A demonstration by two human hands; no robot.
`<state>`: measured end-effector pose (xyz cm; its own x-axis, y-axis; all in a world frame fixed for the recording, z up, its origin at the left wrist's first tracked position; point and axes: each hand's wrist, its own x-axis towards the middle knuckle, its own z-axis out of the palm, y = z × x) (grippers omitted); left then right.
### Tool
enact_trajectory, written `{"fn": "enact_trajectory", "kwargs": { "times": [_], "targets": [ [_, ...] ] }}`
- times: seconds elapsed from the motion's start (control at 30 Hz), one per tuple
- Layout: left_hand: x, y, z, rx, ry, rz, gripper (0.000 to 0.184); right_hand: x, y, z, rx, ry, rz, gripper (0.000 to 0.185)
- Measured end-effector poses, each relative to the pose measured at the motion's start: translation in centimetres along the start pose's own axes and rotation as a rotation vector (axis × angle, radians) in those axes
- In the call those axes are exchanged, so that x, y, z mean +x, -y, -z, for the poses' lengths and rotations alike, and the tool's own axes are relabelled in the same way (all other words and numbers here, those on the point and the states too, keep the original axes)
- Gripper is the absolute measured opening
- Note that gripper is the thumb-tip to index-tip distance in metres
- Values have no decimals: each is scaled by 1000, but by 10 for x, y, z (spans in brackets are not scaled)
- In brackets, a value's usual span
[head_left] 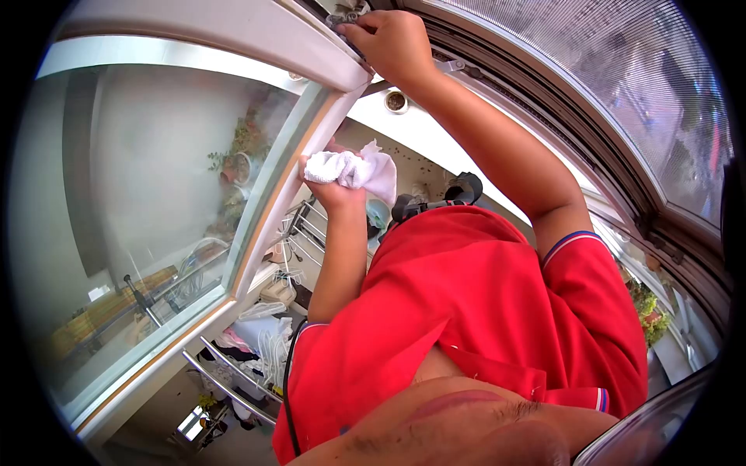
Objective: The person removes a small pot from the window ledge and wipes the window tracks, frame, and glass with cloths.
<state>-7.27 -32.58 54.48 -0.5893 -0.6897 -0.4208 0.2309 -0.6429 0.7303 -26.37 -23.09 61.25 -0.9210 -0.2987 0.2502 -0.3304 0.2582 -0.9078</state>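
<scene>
My left hand (339, 194) is closed around a bunched white cloth (373, 169), one end of which hangs loose to the right. It is beside the white edge of an open glass window panel (256, 225), and its thumb side appears to touch that edge. Higher up, my right hand (396, 46) is bent at the wrist, with fingers pinched on a crumpled grey cloth (342, 17) at the top corner, against the window frame.
A ribbed screen (622, 78) in a dark brown frame curves along the right. A small round pot (395, 102) stands on a white ledge. Metal rails (233, 380), hangers and clothes are at the lower left. Green plants (645, 307) show at the right.
</scene>
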Motion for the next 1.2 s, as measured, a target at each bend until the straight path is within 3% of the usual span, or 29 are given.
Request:
{"fn": "enact_trajectory", "kwargs": {
  "times": [0.17,0.27,0.37,0.47,0.63,0.87,0.97,1.2],
  "targets": [
    [6,5,11,-7,83,-35,64,2,-6,-3,-176,21,18,28],
    [3,4,6,2,34,-42,63,6,-3,6,-224,138,-81,26],
    [11,5,16,-56,134,-33,61,9,-18,10,-390,341,-148,26],
    [6,5,15,-35,114,-65,49,7,-22,9,-352,210,-95,27],
    [0,3,5,-68,-13,-14,59,-3,-10,10,-165,8,32,29],
    [6,4,19,-24,134,-22,55,19,-14,20,-193,396,-161,35],
    [7,7,17,-44,176,-47,55,20,-24,16,-264,379,-37,31],
    [11,7,18,-49,135,-63,51,13,-24,6,-621,384,34,22]
  ]
}}
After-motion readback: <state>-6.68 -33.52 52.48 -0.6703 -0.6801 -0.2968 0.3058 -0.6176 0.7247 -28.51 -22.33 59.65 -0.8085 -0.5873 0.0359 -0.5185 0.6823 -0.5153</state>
